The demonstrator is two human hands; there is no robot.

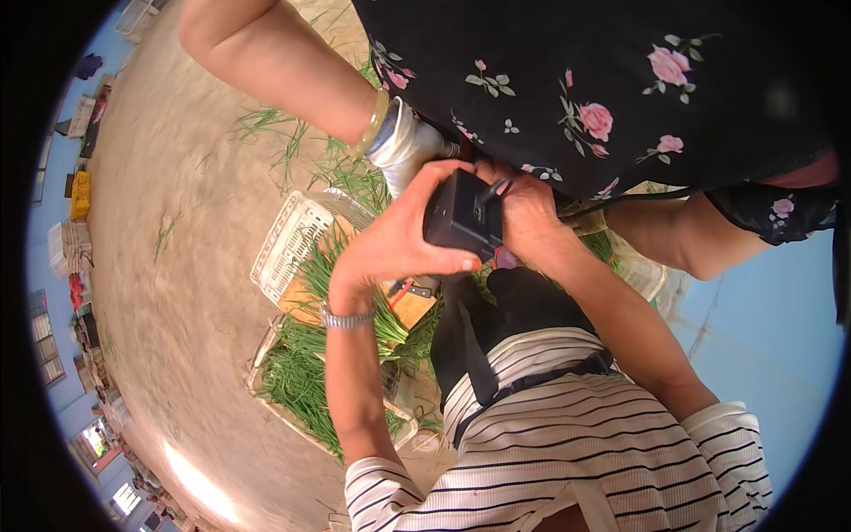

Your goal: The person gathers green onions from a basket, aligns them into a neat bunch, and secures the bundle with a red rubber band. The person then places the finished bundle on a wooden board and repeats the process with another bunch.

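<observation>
My left hand [392, 233], with a metal watch at the wrist, grips a small black box-shaped device [459, 213] from its left side. The thumb lies along the device's near edge. My right hand [528, 209] holds the device's other side, and its fingers are partly hidden. A short black cable [495, 193] loops from the device beside that hand. Just beyond is a co-worker in a black floral garment [532, 86]. That person's white-covered wrist [405, 146], below a pale bangle, is close to my left fingers; the hand itself is hidden.
Left of my lap, a white plastic crate [279, 259] stands by a wooden board [415, 309] bearing long green stalks [319, 266] and a black-handled knife [413, 288]. Another crate [292, 412] is heaped with greens. Loose stalks lie on the floor [173, 299]. A blue surface [758, 332] is at right.
</observation>
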